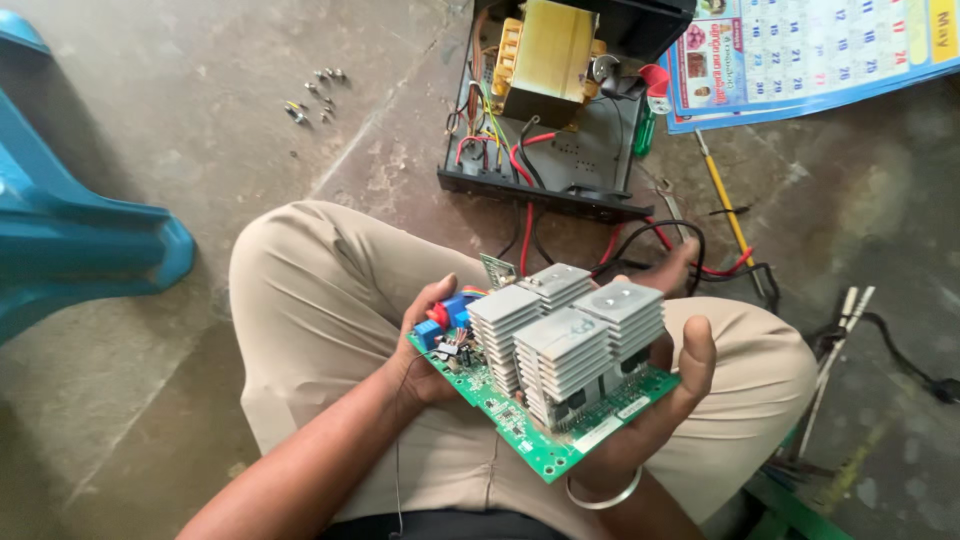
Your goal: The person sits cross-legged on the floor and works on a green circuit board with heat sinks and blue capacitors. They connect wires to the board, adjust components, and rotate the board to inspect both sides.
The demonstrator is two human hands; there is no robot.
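Holding green circuit board (520,425) with four finned heat sinks (565,330) above lap: left hand (425,350) fingers closed on its left end, right hand (665,390) cupped under right end. Long axis runs hand to hand. Open case (600,150), screws (315,95) on floor (200,150).

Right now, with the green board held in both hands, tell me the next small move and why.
Probably lower the circuit board a little toward the lap before turning it. Both the left hand and the right hand grip it by its edges, its finned heat sinks make it top-heavy, and red and black wires seem to run from it to the open black case, so slack looks limited.
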